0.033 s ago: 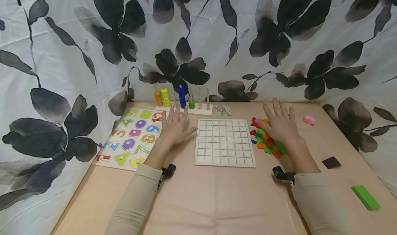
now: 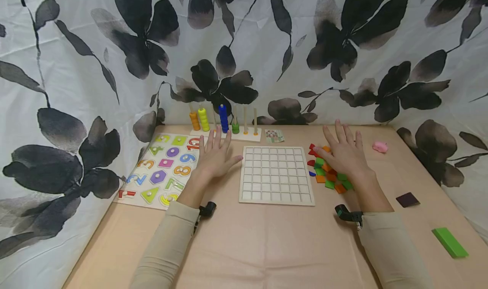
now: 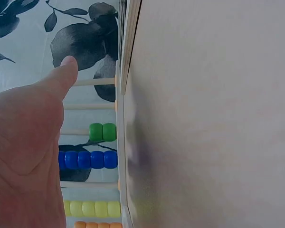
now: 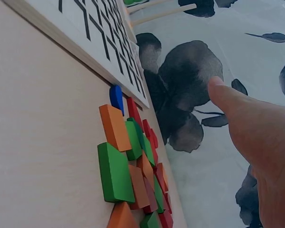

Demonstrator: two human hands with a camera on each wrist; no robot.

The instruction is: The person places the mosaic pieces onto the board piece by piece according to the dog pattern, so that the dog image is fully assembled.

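Note:
My left hand [image 2: 216, 159] hovers with spread, straight fingers between a number puzzle board [image 2: 158, 183] and a white square grid board [image 2: 276, 176], holding nothing. Its thumb tip reaches toward the grid's left edge. Over on the other side, my right hand [image 2: 348, 153] is held flat above a pile of small coloured blocks [image 2: 320, 179], fingers apart and nothing in them. In the right wrist view, orange, green, red and blue blocks [image 4: 115, 173] lie on the table below the hand, beside the grid board [image 4: 76, 52]. The hand partly covers the pile in the head view.
A bead-and-peg counting stand [image 2: 248, 134] stands at the back, its beads orange, yellow, blue and green. A small picture card [image 2: 275, 136] lies beside it. Toward the right are a pink lump [image 2: 380, 147], a dark square [image 2: 407, 200] and a green block [image 2: 450, 243]. Floral cloth [image 2: 282, 47] hangs behind.

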